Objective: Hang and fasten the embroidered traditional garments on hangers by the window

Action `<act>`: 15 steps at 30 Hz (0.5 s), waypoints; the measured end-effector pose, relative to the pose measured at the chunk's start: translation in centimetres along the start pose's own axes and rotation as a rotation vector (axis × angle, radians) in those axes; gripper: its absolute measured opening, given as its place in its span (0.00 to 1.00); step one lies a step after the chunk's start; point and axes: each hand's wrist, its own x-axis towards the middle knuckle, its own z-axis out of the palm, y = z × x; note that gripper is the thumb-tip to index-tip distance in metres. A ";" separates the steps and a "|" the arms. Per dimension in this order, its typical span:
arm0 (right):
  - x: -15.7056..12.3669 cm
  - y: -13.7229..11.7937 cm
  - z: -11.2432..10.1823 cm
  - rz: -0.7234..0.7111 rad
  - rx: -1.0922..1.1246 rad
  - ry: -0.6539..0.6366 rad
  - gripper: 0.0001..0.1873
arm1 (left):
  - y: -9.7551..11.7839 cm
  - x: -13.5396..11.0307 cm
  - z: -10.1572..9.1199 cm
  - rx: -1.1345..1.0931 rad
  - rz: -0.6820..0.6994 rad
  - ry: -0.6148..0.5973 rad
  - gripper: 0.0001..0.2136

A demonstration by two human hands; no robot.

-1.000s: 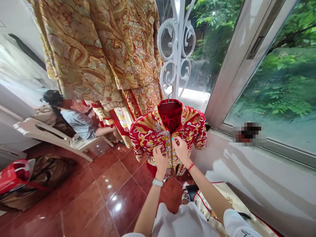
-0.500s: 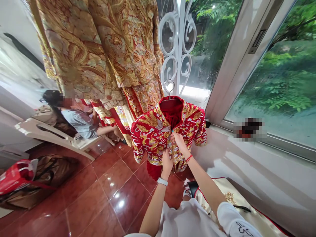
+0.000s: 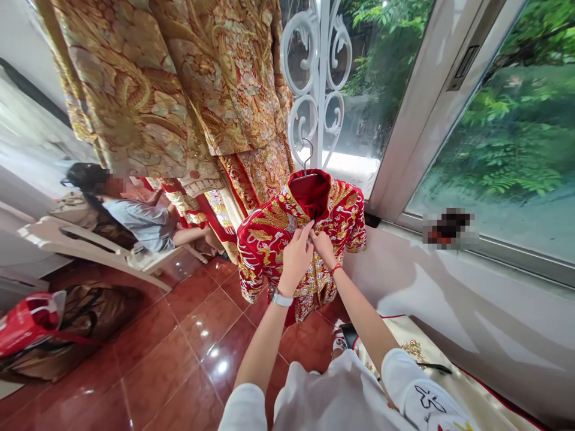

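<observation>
Glossy tiles (image 3: 211,350) lie beneath the hanging red jacket (image 3: 265,239). The left hand (image 3: 296,257) has risen to its neckline (image 3: 294,205), grip unclear, meeting the right hand (image 3: 323,246), which pinches the fabric.

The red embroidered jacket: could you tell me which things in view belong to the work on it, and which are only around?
In the work:
- red embroidered jacket
- its hanger
- left hand and right hand, at its front

Only around:
- gold garments, hanging
- red bag
- brown bag
- cream fabric
</observation>
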 end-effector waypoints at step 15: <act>-1.2 3.1 -0.2 -0.140 0.606 -0.288 0.26 | -1.5 -3.6 5.5 -0.306 -0.226 0.251 0.23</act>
